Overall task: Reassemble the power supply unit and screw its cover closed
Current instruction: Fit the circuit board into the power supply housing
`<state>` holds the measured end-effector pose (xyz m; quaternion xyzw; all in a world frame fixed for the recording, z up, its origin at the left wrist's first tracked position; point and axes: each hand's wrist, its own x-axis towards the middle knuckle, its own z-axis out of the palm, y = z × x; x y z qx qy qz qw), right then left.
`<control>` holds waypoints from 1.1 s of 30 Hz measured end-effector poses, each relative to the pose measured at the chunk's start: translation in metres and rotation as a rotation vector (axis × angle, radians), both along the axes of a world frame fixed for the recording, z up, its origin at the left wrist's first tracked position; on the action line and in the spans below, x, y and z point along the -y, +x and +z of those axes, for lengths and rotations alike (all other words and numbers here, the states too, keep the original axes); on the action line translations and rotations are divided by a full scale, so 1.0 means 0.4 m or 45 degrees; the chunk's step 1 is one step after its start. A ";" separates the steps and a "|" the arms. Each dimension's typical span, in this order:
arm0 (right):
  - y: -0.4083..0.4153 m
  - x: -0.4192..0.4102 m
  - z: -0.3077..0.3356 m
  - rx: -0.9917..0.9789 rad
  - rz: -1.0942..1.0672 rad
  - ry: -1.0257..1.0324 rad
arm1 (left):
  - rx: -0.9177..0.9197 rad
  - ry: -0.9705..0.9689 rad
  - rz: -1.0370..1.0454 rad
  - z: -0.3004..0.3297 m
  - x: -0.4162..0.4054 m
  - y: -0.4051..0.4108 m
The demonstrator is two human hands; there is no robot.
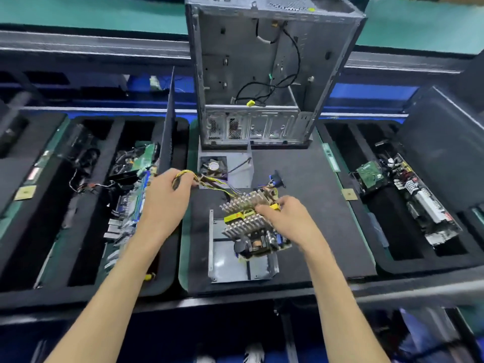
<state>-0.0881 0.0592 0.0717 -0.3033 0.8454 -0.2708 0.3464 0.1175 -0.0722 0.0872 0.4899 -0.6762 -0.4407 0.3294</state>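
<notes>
Computer case (pixel 262 74) top cut off

PSU base tray (pixel 230 265): bare sheet metal, smooth, dull grey sheen with soft glare patches. Circuit board (pixel 262 231): finned heatsinks (pixel 242 201) in matt silver metal, yellow glossy tape on the transformers. Wire bundle (pixel 209 182): yellow and black plastic insulation, slight gloss. Cover with fan (pixel 225 169): same grey sheet metal, matt. PC chassis (pixel 262 61): unpainted steel, perforated, flat finish. Work mat (pixel 301 231): black, matt, foam-like texture. Side trays (pixel 86 205): black foam too, rough-looking edges.
</notes>
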 end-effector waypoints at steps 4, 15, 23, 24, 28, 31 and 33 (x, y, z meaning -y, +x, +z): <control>0.061 -0.002 -0.025 -0.179 -0.045 0.112 | 0.259 0.094 -0.053 -0.079 -0.005 0.026; 0.092 0.009 -0.045 -0.297 -0.048 0.133 | 0.664 -0.320 -0.466 -0.055 -0.049 0.021; 0.108 0.008 -0.065 -0.267 -0.048 0.118 | 0.761 -0.464 -0.885 -0.097 -0.120 -0.057; 0.108 0.006 -0.067 -0.269 -0.046 0.110 | 0.742 -0.446 -0.894 -0.103 -0.116 -0.057; 0.108 -0.001 -0.068 -0.272 -0.039 0.067 | 0.681 -0.439 -0.914 -0.101 -0.086 -0.058; 0.097 -0.009 -0.054 -0.239 0.002 0.030 | 0.679 -0.547 -0.854 -0.091 -0.070 -0.057; 0.076 -0.014 -0.037 -0.147 0.023 -0.006 | 0.691 -0.583 -0.855 -0.089 -0.070 -0.058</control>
